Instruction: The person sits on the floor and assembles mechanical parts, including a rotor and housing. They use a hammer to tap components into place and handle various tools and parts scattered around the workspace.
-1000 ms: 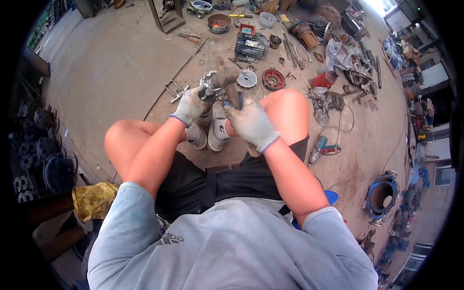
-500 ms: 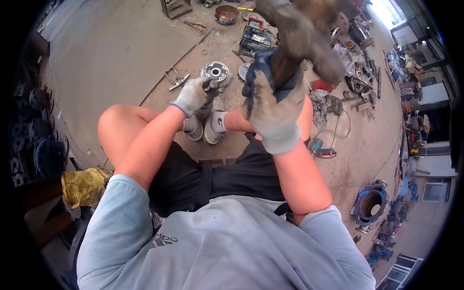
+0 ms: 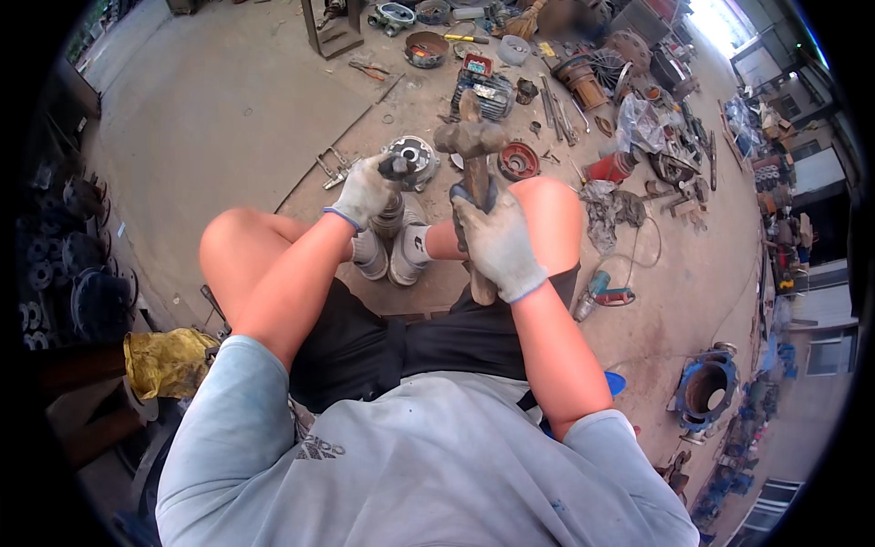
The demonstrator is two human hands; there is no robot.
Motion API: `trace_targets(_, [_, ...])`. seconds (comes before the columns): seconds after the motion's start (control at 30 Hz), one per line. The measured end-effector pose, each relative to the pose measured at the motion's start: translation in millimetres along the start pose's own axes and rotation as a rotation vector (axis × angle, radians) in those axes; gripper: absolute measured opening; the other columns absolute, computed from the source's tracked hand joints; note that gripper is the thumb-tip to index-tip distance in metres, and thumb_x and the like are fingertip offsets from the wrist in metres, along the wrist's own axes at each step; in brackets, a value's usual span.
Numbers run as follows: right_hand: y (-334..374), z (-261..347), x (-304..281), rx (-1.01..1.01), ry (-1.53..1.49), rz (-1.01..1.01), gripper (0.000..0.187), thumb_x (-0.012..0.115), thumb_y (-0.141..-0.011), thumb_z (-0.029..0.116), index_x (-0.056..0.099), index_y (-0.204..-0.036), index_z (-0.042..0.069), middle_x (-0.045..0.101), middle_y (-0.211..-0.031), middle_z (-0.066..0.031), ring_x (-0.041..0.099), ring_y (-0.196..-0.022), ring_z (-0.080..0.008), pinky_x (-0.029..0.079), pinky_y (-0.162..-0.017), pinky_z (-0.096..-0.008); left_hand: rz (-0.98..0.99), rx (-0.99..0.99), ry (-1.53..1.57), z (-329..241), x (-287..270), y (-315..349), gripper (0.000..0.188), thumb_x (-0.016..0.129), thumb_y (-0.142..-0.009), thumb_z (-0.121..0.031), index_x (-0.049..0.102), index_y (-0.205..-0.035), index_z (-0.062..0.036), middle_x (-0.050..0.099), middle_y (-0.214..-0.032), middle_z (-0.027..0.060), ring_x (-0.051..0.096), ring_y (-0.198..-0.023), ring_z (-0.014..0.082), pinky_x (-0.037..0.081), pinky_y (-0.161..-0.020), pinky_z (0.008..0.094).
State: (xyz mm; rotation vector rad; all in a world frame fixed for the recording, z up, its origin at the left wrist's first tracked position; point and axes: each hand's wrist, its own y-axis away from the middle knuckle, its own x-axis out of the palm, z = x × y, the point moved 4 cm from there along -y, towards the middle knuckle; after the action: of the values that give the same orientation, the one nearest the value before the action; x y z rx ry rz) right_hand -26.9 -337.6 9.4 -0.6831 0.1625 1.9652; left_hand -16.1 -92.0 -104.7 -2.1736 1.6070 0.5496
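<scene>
Right hand (image 3: 497, 242) grasps a hammer (image 3: 472, 146) by its wooden handle, head raised. Left hand (image 3: 365, 190) is clenched around what appears to be a dark metal rod (image 3: 396, 169), near the round metal housing (image 3: 412, 157) on the floor.

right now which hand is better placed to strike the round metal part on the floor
Right. The right hand grips the wooden handle of the hammer, whose head is raised near the round metal part. The left hand is occupied, closed around a dark rod set against that part.

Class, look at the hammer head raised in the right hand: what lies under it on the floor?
Under the hammer head lie a round metal housing and a red ring part; the floor between is covered.
</scene>
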Motion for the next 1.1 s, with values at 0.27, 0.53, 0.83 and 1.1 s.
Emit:
trace_targets(0.27, [12.8, 28.5, -10.6, 0.037, -0.055, -0.018, 0.026, 0.073, -0.097, 0.009, 0.066, -0.120, -0.001, 0.075, -0.091, -0.0194, 0.075, -0.084, -0.0353, 0.058, -0.078, -0.0430, 0.094, 0.109, -0.113, 6.4, -49.7, -1.7, 0.041, 0.073, -0.084, 0.014, 0.080, -0.119, -0.0064, 0.082, -0.099, 0.0063, 0.075, -0.091, 0.0122, 0.062, -0.080, 0.0303])
trace_targets(0.53, [14.5, 33.2, 0.6, 0.300, -0.235, 0.063, 0.013, 0.072, -0.100, 0.009, 0.069, -0.111, 0.001, 0.071, -0.080, -0.0124, 0.070, -0.071, -0.0229, 0.056, -0.066, -0.0398, 0.215, 0.103, -0.218, 43.1, -36.3, -1.3, 0.038, 0.081, -0.078, 0.005, 0.079, -0.114, -0.0090, 0.081, -0.102, 0.0142, 0.078, -0.092, 0.0307, 0.061, -0.084, 0.0419])
trace_targets(0.83, [12.5, 33.4, 13.3, 0.165, -0.069, 0.073, 0.014, 0.072, -0.101, 0.013, 0.069, -0.110, 0.003, 0.071, -0.081, -0.0118, 0.069, -0.071, -0.0218, 0.055, -0.067, -0.0393, 0.288, 0.165, -0.267, 32.4, -36.7, -2.3, 0.033, 0.079, -0.082, -0.002, 0.079, -0.114, -0.0124, 0.080, -0.100, 0.0141, 0.076, -0.092, 0.0339, 0.060, -0.085, 0.0429])
trace_targets(1.1, [8.0, 19.9, 28.2, 0.082, -0.057, 0.159, 0.012, 0.072, -0.100, 0.007, 0.069, -0.111, 0.004, 0.069, -0.083, -0.0033, 0.063, -0.070, -0.0101, 0.053, -0.063, -0.0304, 0.218, 0.136, -0.464, 30.6, -36.2, -8.8, 0.026, 0.082, -0.082, -0.008, 0.079, -0.108, -0.0142, 0.079, -0.095, 0.0153, 0.076, -0.092, 0.0371, 0.060, -0.085, 0.0472])
